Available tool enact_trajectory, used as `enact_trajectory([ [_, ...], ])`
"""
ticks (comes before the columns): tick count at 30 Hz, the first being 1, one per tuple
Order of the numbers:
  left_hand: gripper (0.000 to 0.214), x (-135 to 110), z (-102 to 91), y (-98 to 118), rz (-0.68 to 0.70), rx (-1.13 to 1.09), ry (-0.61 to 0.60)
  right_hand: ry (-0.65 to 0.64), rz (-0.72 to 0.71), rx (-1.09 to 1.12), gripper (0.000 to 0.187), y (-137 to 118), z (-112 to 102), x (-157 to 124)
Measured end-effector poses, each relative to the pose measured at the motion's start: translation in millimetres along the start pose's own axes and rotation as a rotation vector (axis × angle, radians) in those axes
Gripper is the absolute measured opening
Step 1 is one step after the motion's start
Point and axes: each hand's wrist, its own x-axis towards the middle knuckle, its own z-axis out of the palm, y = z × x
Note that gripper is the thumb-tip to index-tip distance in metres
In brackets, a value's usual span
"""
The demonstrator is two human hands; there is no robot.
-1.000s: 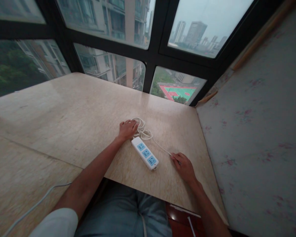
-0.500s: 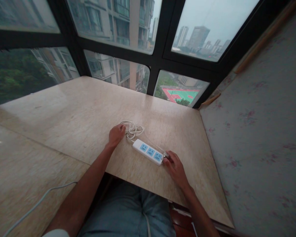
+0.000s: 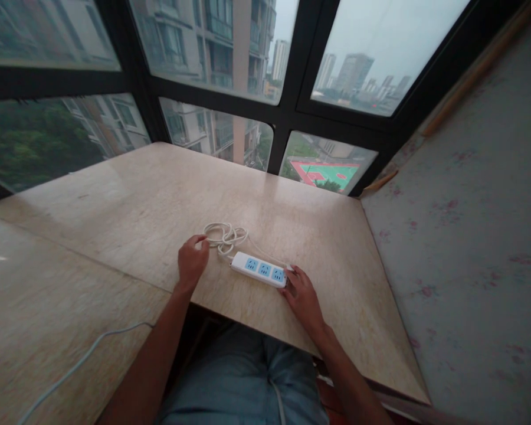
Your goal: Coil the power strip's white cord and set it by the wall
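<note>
A white power strip (image 3: 257,270) with three blue sockets lies slantwise on the stone-look ledge. Its pale cable (image 3: 226,236) is loosely coiled behind the left end, and one length runs behind the strip to the right fingertips. My left hand (image 3: 193,260) is closed, fingertips pinched at the coil's left edge. At the strip's right end, my right hand (image 3: 304,295) has thumb and fingers around the corner. The cable's far end meets these fingers, which partly hide it.
A grey cable (image 3: 88,351) crosses the ledge (image 3: 128,218) at lower left. Dark-framed windows (image 3: 283,115) stand along the back, and a flowered wall (image 3: 460,248) rises at right. The ledge's front edge is just above my lap.
The strip and coil have shifted left and now lie flatter across the view. My left hand has moved left and nearer; my right hand has come left onto the strip's end.
</note>
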Motion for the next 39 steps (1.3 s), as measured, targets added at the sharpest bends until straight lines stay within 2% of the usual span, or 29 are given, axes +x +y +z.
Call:
enact_trajectory([
  [4, 0.033, -20.2, -6.4, 1.4, 0.022, -0.109, 0.016, -0.009, -0.023, -0.048, 0.044, -36.3, 18.6, 14.4],
  [8, 0.041, -50.4, -5.1, -0.2, 0.006, -0.097, 0.051, -0.009, -0.035, -0.069, 0.043, -80.3, 39.0, 25.7],
  [11, 0.049, -68.3, -0.5, -3.5, -0.071, -0.059, -0.002, -0.017, -0.005, -0.046, 0.041, -110.5, 55.1, 31.0],
  [13, 0.052, -72.5, 2.4, -5.0, -0.062, -0.023, -0.042, -0.036, 0.035, -0.008, 0.036, -127.7, 66.3, 32.7],
  [17, 0.056, -59.4, 2.9, -8.7, 0.053, 0.131, -0.04, -0.046, 0.071, 0.103, 0.03, -154.2, 89.9, 31.4],
  [22, 0.051, -21.0, -7.4, -21.2, 0.069, 0.277, -0.102, -0.061, -0.031, 0.197, 0.043, -179.9, 117.6, 25.5],
  [26, 0.057, 11.9, -21.4, -29.9, 0.025, 0.365, -0.251, -0.144, -0.15, 0.29, 0.066, -194.6, 134.5, 25.8],
  [29, 0.054, 26.9, -33.4, -30.5, -0.002, 0.436, -0.284, -0.28, -0.267, 0.381, 0.081, -193.7, 138.8, 33.9],
  [32, 0.045, 24.4, -41.7, -22.8, 0.03, 0.434, -0.198, -0.354, -0.322, 0.447, 0.08, -177.2, 130.6, 45.0],
  [36, 0.036, -6.3, -34.8, 1.1, 0.198, 0.283, -0.087, -0.251, -0.214, 0.485, 0.054, -133.8, 99.1, 52.6],
  [39, 0.032, -39.3, -10.6, 24.3, 0.341, 0.077, -0.13, -0.174, -0.135, 0.498, 0.037, -95.4, 62.7, 50.2],
])
